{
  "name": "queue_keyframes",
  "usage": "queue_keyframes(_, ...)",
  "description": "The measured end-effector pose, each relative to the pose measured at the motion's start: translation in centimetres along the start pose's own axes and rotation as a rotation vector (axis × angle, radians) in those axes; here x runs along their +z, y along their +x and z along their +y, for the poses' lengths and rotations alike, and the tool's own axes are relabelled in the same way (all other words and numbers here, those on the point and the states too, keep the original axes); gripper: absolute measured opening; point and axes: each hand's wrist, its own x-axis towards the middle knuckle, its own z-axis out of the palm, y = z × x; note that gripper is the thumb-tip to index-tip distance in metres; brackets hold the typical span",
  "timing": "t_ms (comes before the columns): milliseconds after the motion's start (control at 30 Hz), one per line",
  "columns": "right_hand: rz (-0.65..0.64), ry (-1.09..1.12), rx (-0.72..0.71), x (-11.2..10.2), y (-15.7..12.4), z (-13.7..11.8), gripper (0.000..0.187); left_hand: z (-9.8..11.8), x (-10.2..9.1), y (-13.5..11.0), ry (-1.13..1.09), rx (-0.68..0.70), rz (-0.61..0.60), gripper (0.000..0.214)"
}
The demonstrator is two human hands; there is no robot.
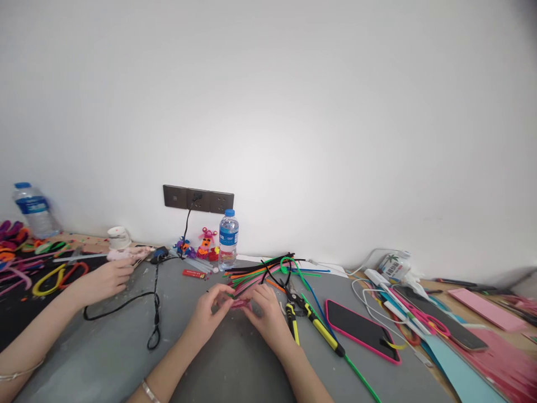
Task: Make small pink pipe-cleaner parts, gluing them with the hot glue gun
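My left hand (210, 310) and my right hand (271, 313) are close together over the grey table mat. Between their fingertips is a pink pipe-cleaner piece (240, 303), pinched from both sides; my fingers hide part of its shape. Just behind my hands lies a bundle of coloured pipe cleaners (247, 274), in pink, orange, green and black. Yellow-and-black pliers (321, 327) lie to the right of my right hand with their handles apart.
At the left, another person's hand (103, 280) reaches past a black cable (121, 302). A water bottle (229, 240) and small pipe-cleaner figures (206, 243) stand by the wall. A pink-edged phone (361, 330), pink scissors (432, 323) and coloured sheets lie at the right.
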Motion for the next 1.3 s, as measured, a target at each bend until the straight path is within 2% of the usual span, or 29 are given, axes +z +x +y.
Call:
queue_keyframes(167,0.111,0.154,0.088,0.3,0.0,0.9,0.004,-0.1,0.1,-0.1,0.051,0.047,-0.036,0.022)
queue_keyframes(267,0.173,0.276,0.191,0.5,-0.1,1.5,0.007,-0.2,0.2,-0.2,0.076,0.051,-0.079,0.030)
queue_keyframes(433,0.126,0.361,0.289,0.8,-0.2,1.6,0.014,-0.3,0.3,-0.1,0.073,0.023,-0.063,0.024)
queue_keyframes(600,0.062,0.443,0.306,0.6,0.0,1.2,0.020,0.0,0.1,0.0,0.085,0.019,-0.037,0.015)
queue_keyframes(800,0.057,0.573,0.312,0.8,0.1,1.1,0.029,0.3,-0.2,0.1,0.096,0.051,-0.017,0.014)
queue_keyframes(967,0.018,0.664,0.324,1.1,-0.2,1.0,0.044,0.5,-0.3,0.1,0.118,0.048,-0.018,0.015)
queue_keyframes(1300,0.036,0.627,0.277,0.6,0.0,0.4,0.031,0.8,-0.3,0.0,0.140,0.054,-0.003,0.012)
